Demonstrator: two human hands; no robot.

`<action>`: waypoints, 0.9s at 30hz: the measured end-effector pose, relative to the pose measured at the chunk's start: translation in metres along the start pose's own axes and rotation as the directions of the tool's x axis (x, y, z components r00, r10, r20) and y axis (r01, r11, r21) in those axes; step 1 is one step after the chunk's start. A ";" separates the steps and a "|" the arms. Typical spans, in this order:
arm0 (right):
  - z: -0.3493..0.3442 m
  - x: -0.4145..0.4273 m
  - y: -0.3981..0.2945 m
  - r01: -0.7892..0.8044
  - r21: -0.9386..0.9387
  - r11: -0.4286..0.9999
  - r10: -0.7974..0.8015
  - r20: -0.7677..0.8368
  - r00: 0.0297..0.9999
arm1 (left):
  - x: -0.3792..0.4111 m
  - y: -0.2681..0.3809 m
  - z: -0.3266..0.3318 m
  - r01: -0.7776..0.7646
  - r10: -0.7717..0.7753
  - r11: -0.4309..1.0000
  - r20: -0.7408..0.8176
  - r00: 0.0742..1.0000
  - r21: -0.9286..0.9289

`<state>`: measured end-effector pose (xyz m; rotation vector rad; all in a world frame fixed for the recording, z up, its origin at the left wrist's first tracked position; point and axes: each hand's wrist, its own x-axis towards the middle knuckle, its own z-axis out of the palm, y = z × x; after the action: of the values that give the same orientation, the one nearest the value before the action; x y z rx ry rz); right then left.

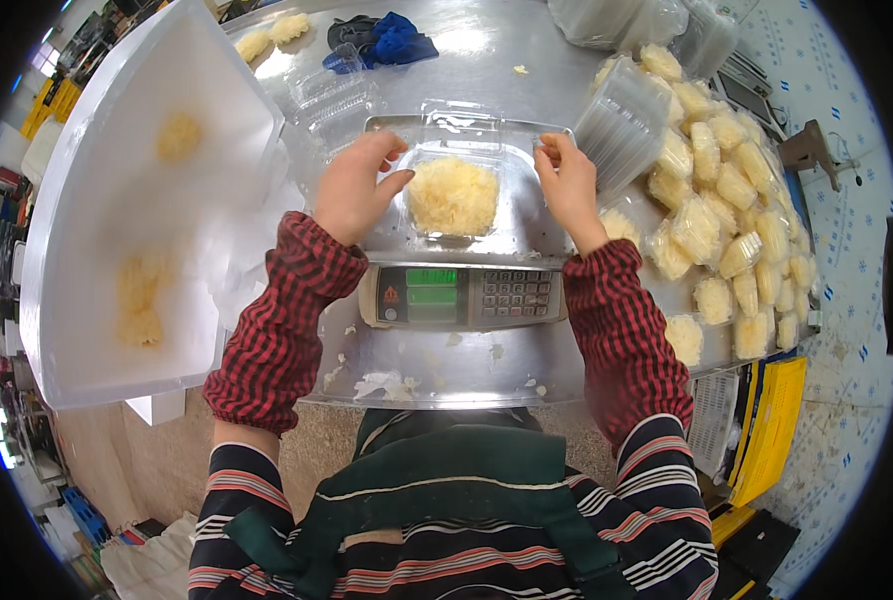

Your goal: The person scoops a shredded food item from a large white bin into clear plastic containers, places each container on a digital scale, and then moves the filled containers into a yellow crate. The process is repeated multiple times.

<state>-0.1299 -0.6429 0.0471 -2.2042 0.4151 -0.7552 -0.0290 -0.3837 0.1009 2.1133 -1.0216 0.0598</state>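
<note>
A clear plastic clamshell container (463, 136) stands on the metal pan (521, 244) of a digital scale (470, 296), its lid raised at the far side. A mound of pale yellow shredded food (454, 196) fills its base. My left hand (362, 186) is at the container's left, thumb and fingers apart, with nothing visible in it. On the other side, my right hand (568, 180) hovers over the pan's right edge, fingers loosely curled and apparently holding nothing. The scale's green display is lit.
At left stands a white foam box (63, 300) with yellow clumps inside. Stacked clear containers (626, 124) and a heap of filled packs (716, 202) occupy the right. Blue and dark cloths (394, 41) lie at the back of the metal table (484, 360); scraps dot its front.
</note>
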 end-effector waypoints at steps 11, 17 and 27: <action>0.052 0.012 0.015 -0.478 0.427 0.768 0.435 0.202 0.878 | -0.001 0.013 0.041 0.033 -0.032 0.994 -0.012 0.999 0.100; 0.062 0.009 -0.020 -0.475 0.638 0.606 0.438 0.231 0.869 | -0.001 0.025 0.065 0.185 -0.197 0.973 0.075 0.978 0.141; 0.035 0.007 -0.079 -0.035 0.619 0.785 0.131 -0.111 0.985 | -0.019 0.050 0.045 0.131 -0.162 0.969 0.137 0.977 0.209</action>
<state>-0.0977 -0.5749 0.0898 -1.5079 0.2807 -0.8634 -0.0880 -0.4205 0.0939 2.4014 -0.9780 -0.0786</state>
